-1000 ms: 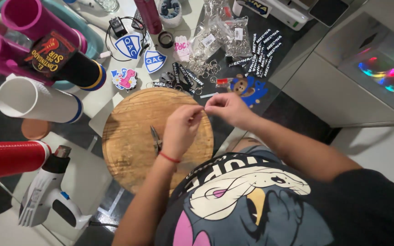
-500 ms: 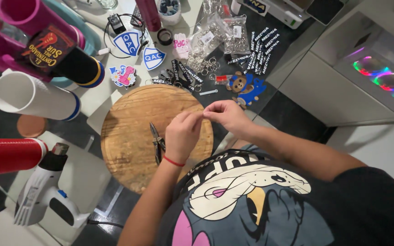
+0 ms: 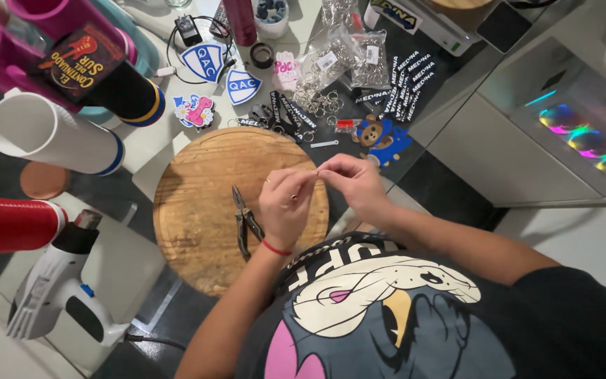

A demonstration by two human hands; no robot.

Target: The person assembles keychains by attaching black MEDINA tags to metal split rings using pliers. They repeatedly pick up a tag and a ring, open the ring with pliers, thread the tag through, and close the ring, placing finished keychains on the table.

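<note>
Both hands meet over the round wooden board (image 3: pixel 205 203), fingertips pinched together at its upper right edge. Her left hand (image 3: pixel 285 203) is curled nearly closed, a red band at the wrist, thumb and forefinger nipping something tiny; the right hand (image 3: pixel 352 182) is closed the same way, its fingertips touching the left's. What they pinch is too small to make out — perhaps a bit of metal ring, but I cannot tell.

On the board, just left of the left hand, lies a pair of dark pliers (image 3: pixel 245 221), handles pointing toward the person, untouched. Beyond the board's far edge sits a scatter of metal key rings (image 3: pixel 317 102) with clear bags of more rings (image 3: pixel 359 60) behind them, and black lettered strips (image 3: pixel 408 77) fanned out to the right of those. A brown bear charm on blue (image 3: pixel 376 137) lies just off the board's upper right rim. Two blue-and-white shield stickers (image 3: pixel 205 60) and a pink flowered sticker (image 3: pixel 194 111) lie past the board's upper left.

Left of the board, tumblers lie on their sides — a white one (image 3: pixel 50 137), a black one with a printed label (image 3: pixel 99 74), pink ones (image 3: pixel 8 42) further off, a red one (image 3: pixel 8 224) nearer. Below the red tumbler, well apart from the board's lower left, rests a white heat gun (image 3: pixel 54 291) on the tabletop (image 3: pixel 149 144).
</note>
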